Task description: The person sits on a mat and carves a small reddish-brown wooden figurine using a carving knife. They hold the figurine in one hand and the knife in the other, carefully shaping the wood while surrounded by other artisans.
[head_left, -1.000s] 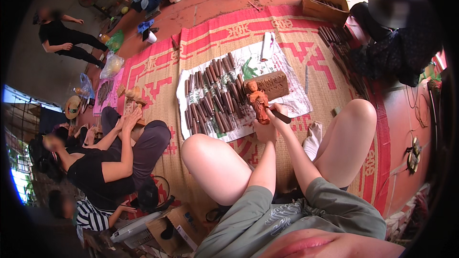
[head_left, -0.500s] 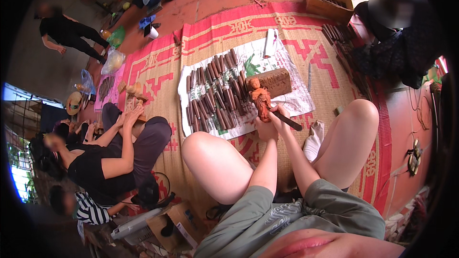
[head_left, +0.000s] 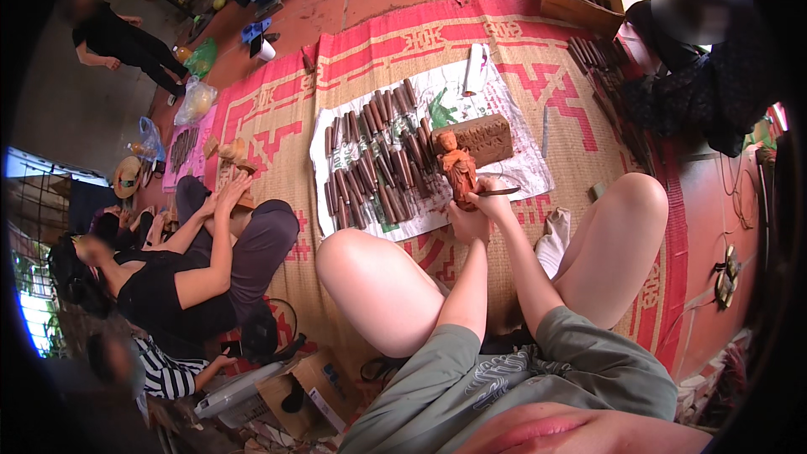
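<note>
The left hand (head_left: 468, 225) has its fingers wrapped around the base of a reddish statue (head_left: 459, 170) near the middle, and the right hand (head_left: 491, 195) pinches a dark tool (head_left: 508, 192) beside it. At one o'clock from the statue, a tan box (head_left: 578, 13) holds dark sticks; at seven o'clock is an open carton (head_left: 330, 389), contents unclear.

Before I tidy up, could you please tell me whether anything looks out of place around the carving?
Nothing looks plainly damaged. One slender dark tool lies alone near the far edge of the mat; slightly odd, since many similar tools lie grouped on the white sheet.
</note>
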`<action>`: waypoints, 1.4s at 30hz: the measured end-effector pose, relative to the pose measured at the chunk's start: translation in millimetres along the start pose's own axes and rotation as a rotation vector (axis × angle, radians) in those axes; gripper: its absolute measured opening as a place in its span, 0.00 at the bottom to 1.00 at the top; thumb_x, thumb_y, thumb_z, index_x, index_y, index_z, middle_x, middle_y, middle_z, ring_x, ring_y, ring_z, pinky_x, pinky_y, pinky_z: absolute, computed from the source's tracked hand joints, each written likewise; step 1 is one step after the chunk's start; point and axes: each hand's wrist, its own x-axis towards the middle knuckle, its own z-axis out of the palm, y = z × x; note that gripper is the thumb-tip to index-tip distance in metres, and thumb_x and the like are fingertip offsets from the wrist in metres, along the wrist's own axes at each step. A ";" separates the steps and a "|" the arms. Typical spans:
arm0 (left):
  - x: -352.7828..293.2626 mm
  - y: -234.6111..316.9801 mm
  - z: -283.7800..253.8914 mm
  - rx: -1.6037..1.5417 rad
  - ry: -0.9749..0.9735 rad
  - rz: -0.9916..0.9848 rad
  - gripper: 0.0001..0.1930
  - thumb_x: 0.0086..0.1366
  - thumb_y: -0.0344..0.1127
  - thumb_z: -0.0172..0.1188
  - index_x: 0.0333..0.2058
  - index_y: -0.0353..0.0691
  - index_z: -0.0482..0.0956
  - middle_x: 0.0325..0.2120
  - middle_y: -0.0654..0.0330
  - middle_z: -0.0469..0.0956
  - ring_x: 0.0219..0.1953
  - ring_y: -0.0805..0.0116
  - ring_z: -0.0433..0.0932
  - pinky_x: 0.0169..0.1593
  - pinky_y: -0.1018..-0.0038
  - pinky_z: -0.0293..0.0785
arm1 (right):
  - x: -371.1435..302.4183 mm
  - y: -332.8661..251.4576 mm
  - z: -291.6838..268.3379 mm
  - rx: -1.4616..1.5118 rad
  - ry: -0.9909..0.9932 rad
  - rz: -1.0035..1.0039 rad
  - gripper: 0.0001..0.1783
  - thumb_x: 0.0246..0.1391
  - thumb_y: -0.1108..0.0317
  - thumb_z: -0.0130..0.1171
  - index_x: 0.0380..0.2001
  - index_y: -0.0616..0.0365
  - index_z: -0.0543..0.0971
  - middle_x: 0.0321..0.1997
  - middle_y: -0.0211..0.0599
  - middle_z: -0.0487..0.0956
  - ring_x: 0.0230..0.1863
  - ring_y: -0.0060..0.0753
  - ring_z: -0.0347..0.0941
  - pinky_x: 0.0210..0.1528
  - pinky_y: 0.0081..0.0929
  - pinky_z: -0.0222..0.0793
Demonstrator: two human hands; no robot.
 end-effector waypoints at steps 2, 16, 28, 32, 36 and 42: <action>-2.5 3.2 -0.5 -0.003 -0.005 0.011 0.34 0.49 0.58 0.60 0.49 0.40 0.67 0.47 0.49 0.72 0.48 0.48 0.73 0.46 0.57 0.70 | 1.3 5.8 4.0 0.080 0.054 0.036 0.11 0.39 0.70 0.66 0.16 0.63 0.74 0.14 0.35 0.73 0.17 0.19 0.67 0.21 0.24 0.64; -0.5 1.3 2.5 -0.043 -0.021 -0.025 0.35 0.49 0.59 0.60 0.49 0.41 0.67 0.46 0.49 0.74 0.48 0.48 0.73 0.47 0.59 0.70 | -4.6 11.5 7.7 0.065 0.179 0.021 0.11 0.38 0.72 0.66 0.14 0.64 0.73 0.16 0.38 0.75 0.18 0.25 0.71 0.24 0.26 0.67; 4.0 -12.6 12.8 -0.008 0.003 0.032 0.30 0.53 0.56 0.56 0.49 0.42 0.67 0.46 0.51 0.72 0.47 0.49 0.74 0.45 0.57 0.72 | -13.1 11.1 9.6 -0.075 0.141 -0.038 0.10 0.37 0.70 0.63 0.16 0.63 0.73 0.19 0.43 0.74 0.22 0.42 0.72 0.28 0.33 0.69; 9.3 -14.3 10.0 -0.067 -0.027 -0.018 0.28 0.52 0.55 0.57 0.44 0.41 0.69 0.41 0.51 0.75 0.44 0.48 0.75 0.43 0.59 0.71 | -21.3 7.6 13.4 -0.077 0.140 0.003 0.10 0.37 0.70 0.63 0.17 0.63 0.73 0.19 0.44 0.74 0.23 0.44 0.72 0.29 0.34 0.69; -1.7 -1.8 2.9 -0.048 -0.034 -0.006 0.28 0.53 0.56 0.57 0.45 0.40 0.69 0.42 0.50 0.75 0.44 0.48 0.75 0.43 0.58 0.71 | -8.5 6.7 11.5 -0.011 0.209 -0.049 0.11 0.36 0.68 0.64 0.18 0.63 0.73 0.19 0.45 0.73 0.22 0.46 0.71 0.29 0.35 0.69; 3.1 -6.3 2.3 -0.028 -0.037 0.024 0.31 0.54 0.56 0.56 0.49 0.39 0.67 0.46 0.49 0.73 0.47 0.48 0.74 0.44 0.57 0.71 | -6.0 -7.9 10.0 -0.091 0.097 0.003 0.10 0.38 0.68 0.63 0.17 0.63 0.73 0.17 0.43 0.73 0.20 0.40 0.70 0.26 0.34 0.67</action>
